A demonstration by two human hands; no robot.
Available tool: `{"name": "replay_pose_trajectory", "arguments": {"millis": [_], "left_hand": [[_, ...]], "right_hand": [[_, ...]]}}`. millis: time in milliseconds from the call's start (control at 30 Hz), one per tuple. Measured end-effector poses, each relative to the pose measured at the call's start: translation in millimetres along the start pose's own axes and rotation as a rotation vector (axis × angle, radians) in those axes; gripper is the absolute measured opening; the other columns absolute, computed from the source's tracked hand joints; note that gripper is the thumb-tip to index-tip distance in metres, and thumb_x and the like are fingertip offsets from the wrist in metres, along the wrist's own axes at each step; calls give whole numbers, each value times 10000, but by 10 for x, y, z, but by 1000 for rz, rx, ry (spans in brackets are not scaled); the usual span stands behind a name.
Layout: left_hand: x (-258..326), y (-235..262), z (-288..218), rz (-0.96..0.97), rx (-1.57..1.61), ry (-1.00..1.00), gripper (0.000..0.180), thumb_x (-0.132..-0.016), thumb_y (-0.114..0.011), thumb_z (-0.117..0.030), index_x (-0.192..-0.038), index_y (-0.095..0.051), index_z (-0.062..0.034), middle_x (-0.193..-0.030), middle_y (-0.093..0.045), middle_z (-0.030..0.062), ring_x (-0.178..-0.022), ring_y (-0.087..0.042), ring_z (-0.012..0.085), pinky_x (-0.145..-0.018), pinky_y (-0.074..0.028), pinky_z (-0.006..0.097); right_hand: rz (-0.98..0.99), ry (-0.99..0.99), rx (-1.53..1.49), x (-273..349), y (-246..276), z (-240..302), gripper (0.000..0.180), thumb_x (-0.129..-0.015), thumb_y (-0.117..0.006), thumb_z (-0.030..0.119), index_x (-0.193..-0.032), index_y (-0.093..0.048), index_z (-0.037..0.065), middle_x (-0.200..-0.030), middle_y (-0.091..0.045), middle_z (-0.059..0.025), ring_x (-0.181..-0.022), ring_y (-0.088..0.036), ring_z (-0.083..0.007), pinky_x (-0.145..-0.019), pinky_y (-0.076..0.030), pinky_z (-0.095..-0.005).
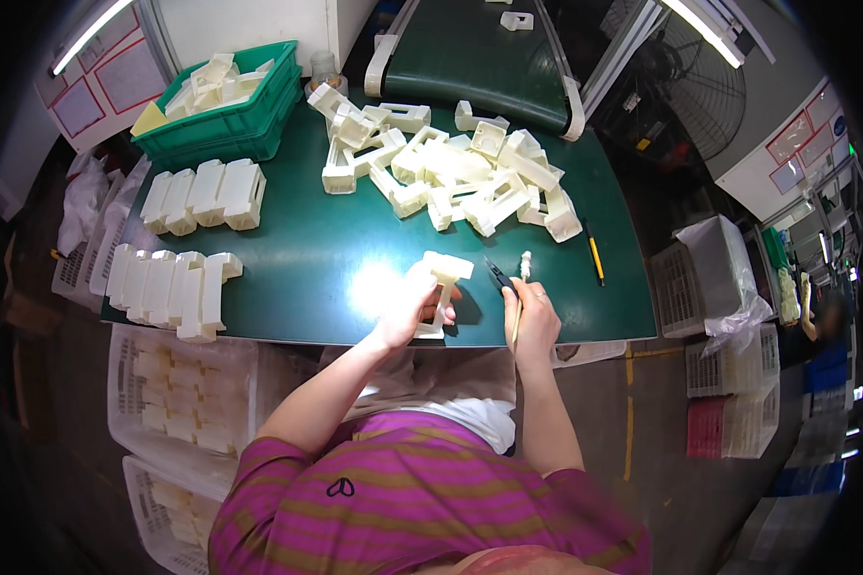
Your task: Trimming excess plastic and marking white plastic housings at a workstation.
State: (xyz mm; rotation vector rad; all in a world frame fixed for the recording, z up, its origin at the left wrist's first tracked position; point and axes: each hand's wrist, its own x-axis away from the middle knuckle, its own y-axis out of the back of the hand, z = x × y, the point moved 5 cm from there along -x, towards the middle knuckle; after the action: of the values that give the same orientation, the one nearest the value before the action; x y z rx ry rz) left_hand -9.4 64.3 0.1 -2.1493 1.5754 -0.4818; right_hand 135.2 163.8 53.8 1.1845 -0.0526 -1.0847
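Note:
At the near edge of the green table [307, 287], my left hand [408, 309] is closed around a cream-white moulded plastic part [448, 266] with an open frame shape. My right hand [537, 321], just to the right and apart from that part, grips two things. One is a dark pointed tool [496, 273], its tip angled up and left; its exact kind is unclear. The other is a thin wooden stick [518, 331] with a knobby white end [525, 263]. Beyond both hands lies a loose heap of similar plastic parts [460, 165].
Two rows of parts stand at left, a far row [206, 195] and a near row [168, 292]. Stacked green crates [268, 105] sit behind them. A conveyor belt [470, 62] ends beyond the heap. A yellow-black pen-like tool [595, 254] lies right. Plastic bins [125, 383] stand below left.

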Motion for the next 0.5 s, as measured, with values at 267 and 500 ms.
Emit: {"name": "replay_pose_trajectory", "arguments": {"millis": [267,500], "left_hand": [[-7,14,7,-19,48,3,433,-920,-384,-375,-1142,-450,-9,-977,-555,105,-782,-576,162,-738,-473,309],[24,85,99,-71,15,-41,368,-929,-390,-298,-1187,-385,-35,-978,-535,103,-771,-550,148,-699,-470,296]], "right_hand": [[-109,-49,-482,-114,86,-62,257,-909,-479,240,-823,-599,29,-738,-556,-52,-640,-516,-170,-581,-399,-269],[96,-108,-1062,19,-72,324,436,-940,-413,296,-612,-513,27,-620,-523,-27,-552,-440,-72,-515,-335,-205]]}}
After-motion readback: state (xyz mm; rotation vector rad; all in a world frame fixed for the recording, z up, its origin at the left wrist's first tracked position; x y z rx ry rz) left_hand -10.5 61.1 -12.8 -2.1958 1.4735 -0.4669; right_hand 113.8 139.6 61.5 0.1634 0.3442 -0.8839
